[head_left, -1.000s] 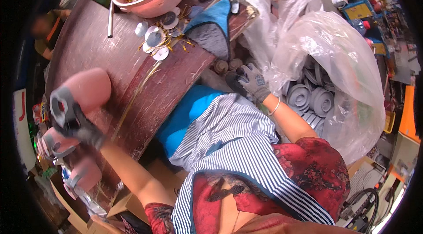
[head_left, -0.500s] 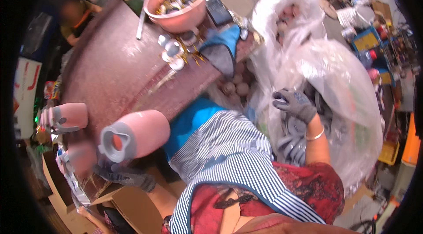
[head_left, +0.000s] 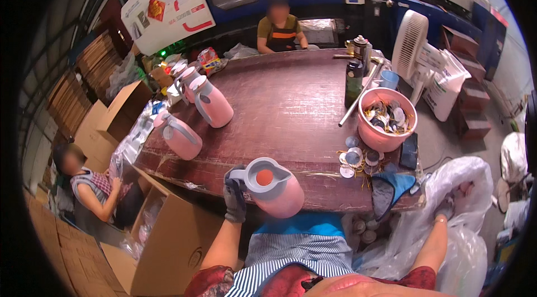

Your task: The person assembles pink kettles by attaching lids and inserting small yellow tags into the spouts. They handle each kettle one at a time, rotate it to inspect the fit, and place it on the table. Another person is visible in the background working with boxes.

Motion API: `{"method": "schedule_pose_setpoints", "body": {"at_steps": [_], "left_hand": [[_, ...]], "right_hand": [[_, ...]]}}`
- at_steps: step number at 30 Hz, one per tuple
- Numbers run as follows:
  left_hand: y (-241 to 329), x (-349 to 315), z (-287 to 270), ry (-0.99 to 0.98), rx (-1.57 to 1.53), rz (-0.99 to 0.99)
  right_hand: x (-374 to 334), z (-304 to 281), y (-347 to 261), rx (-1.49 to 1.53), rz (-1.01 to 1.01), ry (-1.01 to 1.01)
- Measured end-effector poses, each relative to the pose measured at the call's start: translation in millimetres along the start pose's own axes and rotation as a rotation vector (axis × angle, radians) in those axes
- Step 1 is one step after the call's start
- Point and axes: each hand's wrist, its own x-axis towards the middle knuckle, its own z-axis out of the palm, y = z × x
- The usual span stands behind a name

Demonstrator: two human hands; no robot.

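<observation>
At the table's near edge, my left hand (head_left: 235, 199), in a grey glove, is closed round the grey handle of a pink jug (head_left: 285, 195). Its grey collar and spout face up, and the top is uncovered with an orange-red inside. My right hand (head_left: 445, 208), gloved too, reaches into the mouth of a clear plastic bag (head_left: 475, 177) at the right, where pinkish pieces lie. Its fingers are too hidden to read. More pink jugs with grey handles stand at the table's left, the closest being one jug (head_left: 182, 138).
A pink tub (head_left: 386, 141) holds round pieces with yellow strings; similar discs (head_left: 353, 157) and a blue-grey cloth (head_left: 391, 189) lie beside it. An open carton (head_left: 173, 246) stands left of me. One person (head_left: 279, 28) sits across the table, another (head_left: 92, 191) at left.
The view has swung up and left. My right hand has shifted from the bag of grey parts to the bag with pinkish pieces. My left hand now holds the jug's handle.
</observation>
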Motion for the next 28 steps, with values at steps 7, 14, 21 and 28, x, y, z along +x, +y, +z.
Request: {"method": "schedule_pose_setpoints", "body": {"at_steps": [7,14,21,28], "left_hand": [[24,-26,2,-0.012,0.028,-0.104],[60,-29,30,-0.118,0.003,-0.036],[91,-50,50,-0.519,0.323,-0.09],[92,-84,17,-0.488,0.223,-0.276]], "right_hand": [[-42,-96,-32,0.008,0.157,-0.214],[-84,-115,-9,1.958,-0.258,0.789],[-293,-428,-148,1.558,-1.259,-0.494],[-326,-408,-209,1.121,-1.621,-0.179]]}}
